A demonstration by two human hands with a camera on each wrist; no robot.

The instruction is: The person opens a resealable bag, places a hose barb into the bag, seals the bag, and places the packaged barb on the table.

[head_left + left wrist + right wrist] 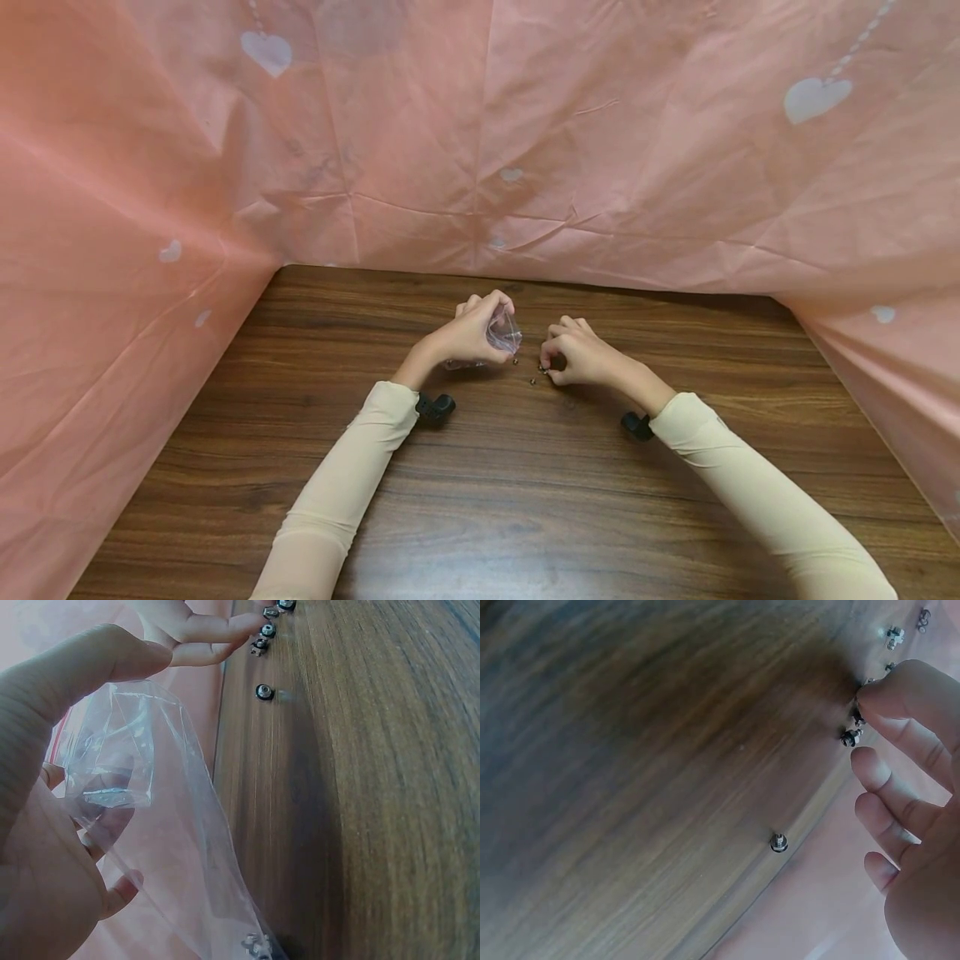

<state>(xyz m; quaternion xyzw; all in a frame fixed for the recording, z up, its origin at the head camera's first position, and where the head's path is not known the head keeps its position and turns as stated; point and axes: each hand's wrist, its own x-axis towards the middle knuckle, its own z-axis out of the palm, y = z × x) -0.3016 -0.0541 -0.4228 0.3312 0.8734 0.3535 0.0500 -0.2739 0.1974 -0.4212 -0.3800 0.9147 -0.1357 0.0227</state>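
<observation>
My left hand (468, 333) holds a clear zip bag (150, 750) with its mouth spread between thumb and fingers. At the bottom of the bag lie a few small metal pieces (257, 945). Just right of it, my right hand (588, 354) is lowered to the table, thumb and index finger curled round a small metal screw (543, 369) with a dark washer; the fingertips partly hide it. Several similar screws lie close by, one (264, 691) standing apart from the cluster and another (850, 738) beside the right fingertips.
The brown wooden table (525, 500) carries the loose screws between the hands. Pink cloth (600, 167) with white hearts hangs behind the table and along both sides. A black wrist camera (435, 408) sits at the left wrist, another (637, 426) at the right.
</observation>
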